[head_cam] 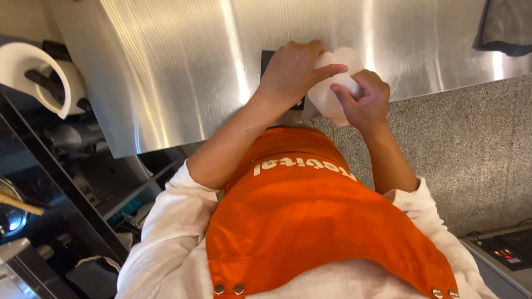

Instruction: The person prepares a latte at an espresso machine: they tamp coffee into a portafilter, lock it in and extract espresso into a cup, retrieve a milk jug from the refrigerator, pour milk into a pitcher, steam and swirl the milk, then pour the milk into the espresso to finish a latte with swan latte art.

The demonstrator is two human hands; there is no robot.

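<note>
- Nearest the viewer: a bright orange fabric apron [310, 221] with white lettering and metal studs at its lower edge, worn over a white long-sleeved shirt [166, 243] with the sleeves pushed up past the elbows.
- Landmark: the broad brushed stainless-steel counter [183, 66]. All places below are given relative to it.
- Both forearms reach from the apron toward the near edge of the steel counter, where they meet on a pale, translucent white plastic container [332, 88].
- Left hand [293, 69]: fingers curled shut over the top and far side of the container, thumb laid along it. It grips firmly.
- Right hand [363, 99]: fingers closed round the container's near, lower end, thumb pressing in from the side.
- The container is held in the air just above the counter's near edge, over a small dark square fitting [267, 58] set into the steel. Whether it touches the steel cannot be told.
- Judgement: to do this well, steady the body with one hand and let the other do the turning or pressing; keep the container over the counter so a slip lands on steel.
- Beside the counter, lower side: speckled grey stone flooring [471, 138].
- Off the counter's left end: a white paper roll [33, 72] on a dark holder.
- At the counter's far right corner: a grey cloth [507, 25].
</note>
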